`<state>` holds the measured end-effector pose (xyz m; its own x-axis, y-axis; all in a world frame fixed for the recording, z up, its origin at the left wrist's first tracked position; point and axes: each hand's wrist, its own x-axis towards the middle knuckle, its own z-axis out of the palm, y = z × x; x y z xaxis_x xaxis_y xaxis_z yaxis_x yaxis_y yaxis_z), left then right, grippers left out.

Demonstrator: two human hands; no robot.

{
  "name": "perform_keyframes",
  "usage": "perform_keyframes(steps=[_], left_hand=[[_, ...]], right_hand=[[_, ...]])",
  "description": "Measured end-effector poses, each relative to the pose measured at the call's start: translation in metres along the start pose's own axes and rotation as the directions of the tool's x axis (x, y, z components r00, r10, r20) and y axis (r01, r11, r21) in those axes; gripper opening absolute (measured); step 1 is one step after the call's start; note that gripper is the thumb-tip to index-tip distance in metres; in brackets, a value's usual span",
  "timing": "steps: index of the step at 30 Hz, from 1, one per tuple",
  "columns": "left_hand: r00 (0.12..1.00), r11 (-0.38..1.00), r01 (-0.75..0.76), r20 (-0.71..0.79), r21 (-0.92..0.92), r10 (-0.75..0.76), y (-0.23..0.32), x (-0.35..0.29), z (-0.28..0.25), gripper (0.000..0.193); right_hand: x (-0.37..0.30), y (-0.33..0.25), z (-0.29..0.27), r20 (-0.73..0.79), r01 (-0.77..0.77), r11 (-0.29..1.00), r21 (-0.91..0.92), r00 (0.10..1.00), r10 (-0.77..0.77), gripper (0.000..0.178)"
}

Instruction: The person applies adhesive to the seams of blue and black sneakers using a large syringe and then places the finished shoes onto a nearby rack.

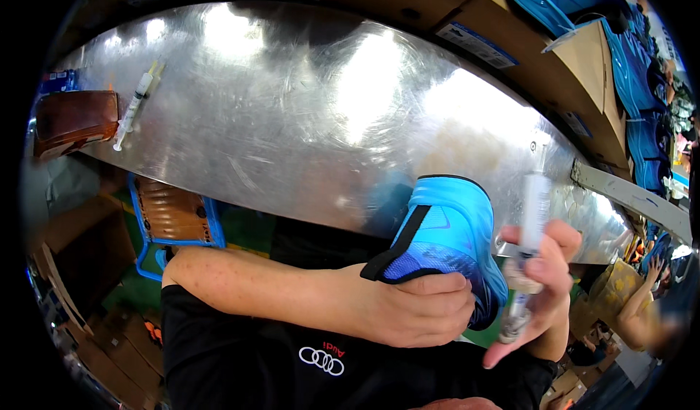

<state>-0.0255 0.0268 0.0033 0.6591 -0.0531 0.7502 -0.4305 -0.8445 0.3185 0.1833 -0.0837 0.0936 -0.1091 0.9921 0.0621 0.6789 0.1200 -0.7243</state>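
At the near edge of the metal table (292, 111), toward its right end, one blue shoe (456, 209) is held by the left hand (426, 308). The shoe is gripped at its lower, purple-blue part, with the fingers laid across it; most of the shoe projects beyond the hand toward the table. Whether the table is touched by the shoe cannot be told.

Further toward the table's right end, one held syringe (535, 206) is gripped by the right hand (543, 275), with the fingers closed around its lower portion and the tip directed toward the table's far side. The right hand is positioned just beside the shoe, on its right. Some blur is noted on this syringe.

Two syringes are counted in all: the second, a loose syringe (135, 104), is laid on the table's left end. Just beside it, one reddish-brown container (76, 122) is noted. One blue-framed chair (175, 209) is placed off the table's near edge, left of the shoe. Several cardboard boxes (539, 64) are lined along the table's far side. At least three more blue shoes (636, 82) are seen beyond the table's right end; their full number cannot be determined.
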Motion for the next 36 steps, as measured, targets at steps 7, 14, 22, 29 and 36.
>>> perform_keyframes(steps=[7, 14, 22, 29, 36], left_hand=[[0.974, 0.998, 0.046, 0.224, -0.033, -0.037, -0.010, 0.017, -0.035, 0.021], [0.909, 0.970, 0.234, 0.339, 0.062, -0.241, -0.039, 0.088, -0.091, 0.064], [0.969, 0.885, 0.229, -0.013, 0.406, -0.245, -0.155, 0.263, -0.033, 0.061], [0.878, 0.759, 0.337, 0.105, 0.558, -0.467, -0.194, 0.294, -0.058, 0.046], [0.656, 0.408, 0.387, 0.064, 0.827, -0.752, -0.216, 0.181, -0.140, 0.073]], right_hand=[[-0.114, 0.078, 0.030, -0.437, -0.097, 0.994, 0.047, 0.893, 0.108, 0.119], [-0.157, 0.085, 0.057, -0.483, -0.266, 0.964, 0.027, 0.840, 0.245, 0.111], [-0.136, 0.075, 0.060, -0.515, -0.168, 0.962, -0.215, 0.857, 0.035, 0.104], [-0.140, 0.072, 0.073, -0.480, -0.187, 0.954, -0.233, 0.876, 0.054, 0.103], [-0.135, 0.063, 0.083, -0.514, -0.175, 0.950, -0.259, 0.858, 0.017, 0.096]])
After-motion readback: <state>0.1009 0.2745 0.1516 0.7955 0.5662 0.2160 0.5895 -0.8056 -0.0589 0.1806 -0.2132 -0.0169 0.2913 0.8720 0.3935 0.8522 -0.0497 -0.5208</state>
